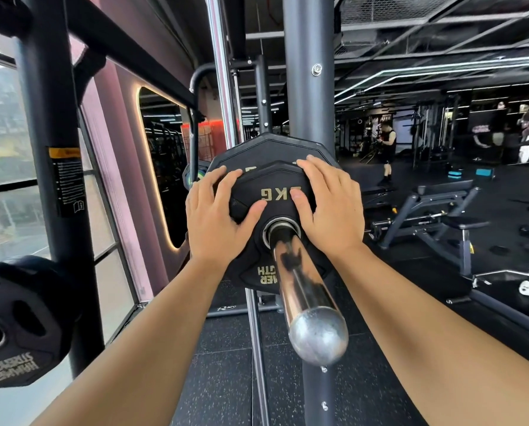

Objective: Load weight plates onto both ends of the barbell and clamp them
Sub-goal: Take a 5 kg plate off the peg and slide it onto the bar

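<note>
At far left, a dark weight plate (20,330) hangs on a storage peg beside the window. Just right of it the black rack upright (51,118) carries a warning label (66,179).

Your left forearm reaches up from the bottom edge towards the middle of the frame. Your left hand (215,219) lies back-up on the left side of the small plate (270,182). Its fingers are spread and nearly straight across the plate's upper-left rim, and the thumb is laid on the face beside the hub. That grip is open and pressing flat, with no finger curled around the plate.

The small plate, marked "KG" in gold, sits on the barbell sleeve (300,281), in front of the larger plate (266,147), whose edge shows all around it. Whether the two plates touch cannot be told from here. The chrome sleeve runs out from the hub towards you, bare along its visible length to the rounded end.

Your right hand (330,210) mirrors the left on the plate's upper-right side. Its fingers are spread with the tips over the rim and onto the larger plate, and the thumb presses the face near the lettering. This grip is also open, palm to the plate. Both wrists are straight and both forearms converge on the plate.

Behind the plates stands a grey post (306,87). At right, a bench (441,210) stands on the dark gym floor (226,379), and a person (387,152) stands well back in the hall.
</note>
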